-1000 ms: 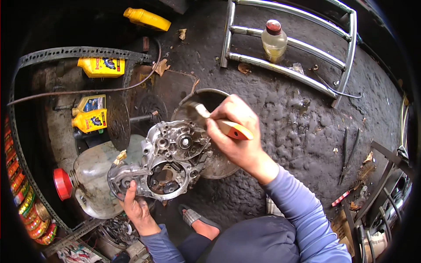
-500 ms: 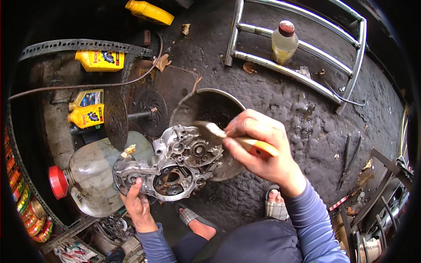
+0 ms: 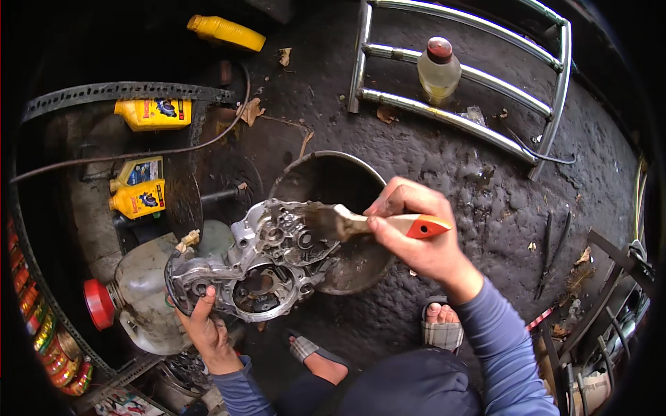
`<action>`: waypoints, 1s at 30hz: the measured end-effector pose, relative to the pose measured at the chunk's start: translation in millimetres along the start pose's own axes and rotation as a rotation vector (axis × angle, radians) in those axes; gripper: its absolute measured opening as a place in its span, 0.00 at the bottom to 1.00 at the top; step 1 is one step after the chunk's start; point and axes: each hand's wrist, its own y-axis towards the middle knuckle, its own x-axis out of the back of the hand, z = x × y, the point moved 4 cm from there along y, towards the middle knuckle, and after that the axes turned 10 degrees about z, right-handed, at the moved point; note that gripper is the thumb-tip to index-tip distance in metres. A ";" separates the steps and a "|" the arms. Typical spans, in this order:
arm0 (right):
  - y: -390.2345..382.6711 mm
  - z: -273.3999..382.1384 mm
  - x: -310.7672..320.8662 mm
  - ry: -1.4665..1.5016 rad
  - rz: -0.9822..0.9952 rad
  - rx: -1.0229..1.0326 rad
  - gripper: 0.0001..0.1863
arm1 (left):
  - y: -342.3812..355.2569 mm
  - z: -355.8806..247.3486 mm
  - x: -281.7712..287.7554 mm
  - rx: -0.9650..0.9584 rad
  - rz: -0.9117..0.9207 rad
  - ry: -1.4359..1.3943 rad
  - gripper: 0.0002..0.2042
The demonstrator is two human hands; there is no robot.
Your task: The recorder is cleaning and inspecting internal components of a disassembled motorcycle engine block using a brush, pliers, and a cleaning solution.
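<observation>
- The metal casing (image 3: 248, 258) is in front of me, tilted, its left end before the big jug and its right end overlapping the basin; I cannot tell whether it touches either.
- My left hand (image 3: 211, 333) grips the casing's lower left end, thumb pressed on top, the other fingers mostly hidden beneath.
- My right hand (image 3: 433, 253) pinches the brush (image 3: 355, 223) between thumb and fingers; its blurred bristles lie over the casing's upper right recess, seemingly against it.
- I judge the brushing to be partway: the outer edges and left end look bright silver, while dark grime sits in the upper right recess and inside the large round opening.
- The round basin (image 3: 361, 267) stands on the floor (image 3: 485, 229) just beyond the casing; its inside is dark, and I cannot tell whether it holds liquid.
- The big jug (image 3: 142, 291), cloudy plastic with a red cap (image 3: 99, 304), lies on its side to my left; its contents are unclear.
- Farther off, a clear bottle (image 3: 439, 73) stands upright among the bars of a metal frame (image 3: 513, 93), some yellowish liquid low inside.
- A yellow bottle (image 3: 225, 32) lies at the far left; its contents don't show.
</observation>
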 end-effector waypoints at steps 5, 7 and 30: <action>9.1 -25.8 -26.0 0.437 -0.265 -0.155 0.04 | -5.0 12.4 -9.4 0.118 0.020 -0.155 0.27; 0.5 -23.2 -23.8 0.417 -0.249 -0.114 0.05 | -4.8 16.5 -7.3 0.131 0.046 -0.175 0.27; -30.2 -4.7 27.3 -0.376 -0.260 -0.077 0.10 | 21.5 65.1 -12.6 0.333 0.184 -0.302 0.24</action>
